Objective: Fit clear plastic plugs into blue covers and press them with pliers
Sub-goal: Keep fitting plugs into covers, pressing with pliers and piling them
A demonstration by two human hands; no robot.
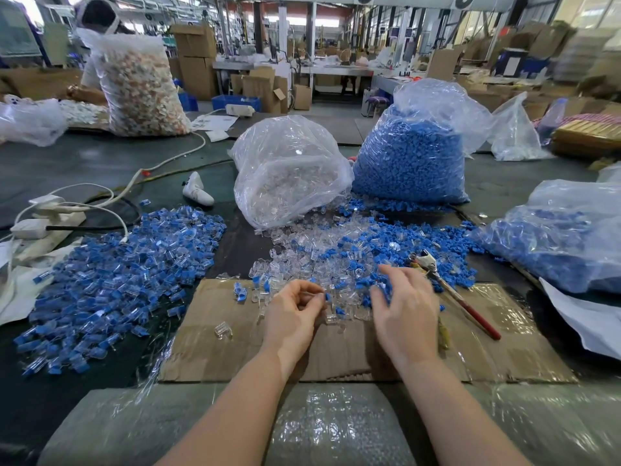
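A mixed heap of loose clear plugs and blue covers (353, 250) lies on the table ahead of me. My left hand (295, 314) pinches a clear plug with a bit of blue at its fingertips, just above a cardboard sheet (215, 351). My right hand (406, 307) hovers with spread, relaxed fingers over the near edge of the heap, holding nothing that I can see. Red-handled pliers (450, 290) lie to the right of that hand. A pile of fitted blue-and-clear pieces (114, 280) spreads on the left.
Behind the heap stand a bag of clear plugs (289, 169) and a bag of blue covers (413, 153). Another bag of blue parts (564, 237) lies at the right. A power strip with cables (43, 216) sits far left. A person works at the back left.
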